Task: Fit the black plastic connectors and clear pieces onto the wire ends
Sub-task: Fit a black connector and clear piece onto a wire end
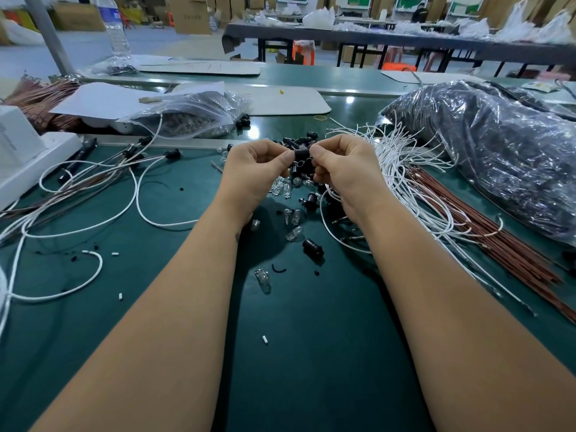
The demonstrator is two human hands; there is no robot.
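Both hands are raised over the green table [187,307]. My left hand [252,173] and my right hand [343,169] pinch the two ends of one black plastic connector [301,154] between their fingertips. Below them lies a scatter of loose black connectors [312,247] and clear pieces [263,280]. A heap of white wires [405,169] lies just right of my right hand, with brown wires [467,226] beside it. Whether a wire is in the held connector is hidden by the fingers.
Wires with black connectors fitted [131,157] lie at the left. A clear bag of parts [193,116] sits at the back left, a large plastic bag [498,145] at the right, a white box [18,151] at the left edge and a water bottle [115,29] behind.
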